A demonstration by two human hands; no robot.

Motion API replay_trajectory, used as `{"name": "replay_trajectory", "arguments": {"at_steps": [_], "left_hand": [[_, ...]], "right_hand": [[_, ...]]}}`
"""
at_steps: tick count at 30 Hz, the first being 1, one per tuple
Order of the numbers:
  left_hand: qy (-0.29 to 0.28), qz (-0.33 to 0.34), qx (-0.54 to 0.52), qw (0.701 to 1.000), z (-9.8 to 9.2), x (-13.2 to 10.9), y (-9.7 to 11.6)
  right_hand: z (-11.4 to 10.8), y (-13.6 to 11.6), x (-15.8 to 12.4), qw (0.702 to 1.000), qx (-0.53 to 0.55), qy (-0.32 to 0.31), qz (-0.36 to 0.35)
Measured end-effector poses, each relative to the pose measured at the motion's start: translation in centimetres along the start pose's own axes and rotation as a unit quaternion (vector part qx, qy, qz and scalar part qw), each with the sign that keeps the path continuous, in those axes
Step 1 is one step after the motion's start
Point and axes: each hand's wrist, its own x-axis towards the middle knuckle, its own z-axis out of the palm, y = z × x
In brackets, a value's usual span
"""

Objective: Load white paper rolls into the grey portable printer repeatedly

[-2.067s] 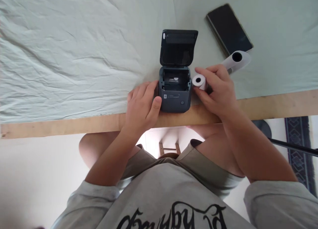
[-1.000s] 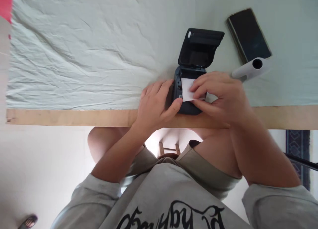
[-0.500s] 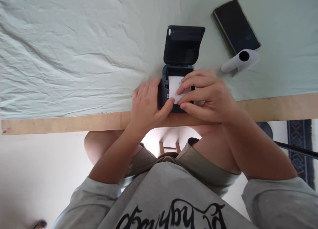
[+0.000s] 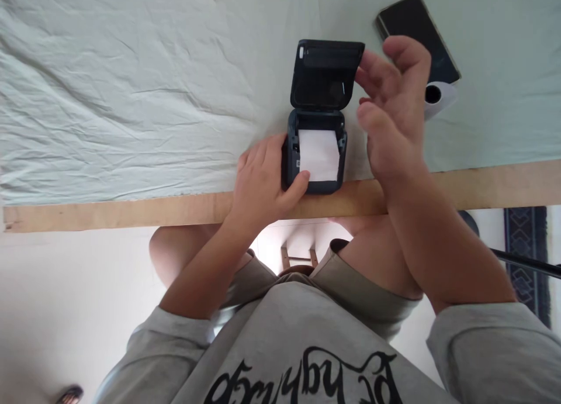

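A small dark portable printer (image 4: 322, 186) lies near the table's front edge, its lid (image 4: 326, 76) raised and tilted back. White paper (image 4: 319, 155) sits in its compartment, with a loose flap reaching toward the front. My left hand (image 4: 260, 179) grips the printer's left side, its thumb resting at the paper's lower left corner. Beside the lid's right edge is my right hand (image 4: 394, 106), palm partly turned up, with thumb and fingers apart. Its fingertips are at the lid's edge; whether they press on it is hard to see.
A black smartphone (image 4: 412, 27) lies beyond my right hand. A white handheld device with a round dark opening (image 4: 440, 97) stands beside it, partly hidden by that hand. Wrinkled pale green cloth (image 4: 131, 100) covers the table behind its wooden edge (image 4: 109, 214).
My right hand has left the paper and moved up and right to the lid's edge. The paper is now uncovered. My left hand stays on the printer.
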Motion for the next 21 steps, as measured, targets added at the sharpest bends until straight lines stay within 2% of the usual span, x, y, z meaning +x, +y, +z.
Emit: {"name": "replay_trajectory", "arguments": {"at_steps": [3,5,7,11,13,17,21], "left_hand": [[-0.006,-0.001,0.0,1.0,0.0,0.0,-0.1],[-0.013,-0.001,-0.003,1.0,0.0,0.0,-0.1],[-0.018,0.0,-0.003,1.0,-0.1,0.0,-0.1],[-0.021,-0.008,0.0,1.0,-0.2,0.1,0.0],[-0.021,-0.004,-0.006,1.0,-0.3,0.0,0.0],[-0.032,0.019,-0.029,0.999,-0.7,0.0,0.1],[-0.045,0.011,-0.005,0.999,-0.9,0.0,0.4]], "right_hand": [[-0.2,0.6,0.4,0.996,0.013,0.083,-0.014],[-0.3,1.2,0.5,0.995,-0.017,0.101,0.007],[-0.3,1.6,0.3,0.996,-0.055,0.072,0.024],[0.0,1.9,-0.3,0.993,-0.108,-0.045,0.02],[-0.1,2.1,-0.5,0.989,-0.119,-0.084,0.013],[-0.9,2.6,-0.4,0.981,-0.133,-0.138,0.01],[-1.4,2.6,-0.1,0.976,-0.143,-0.165,0.013]]}}
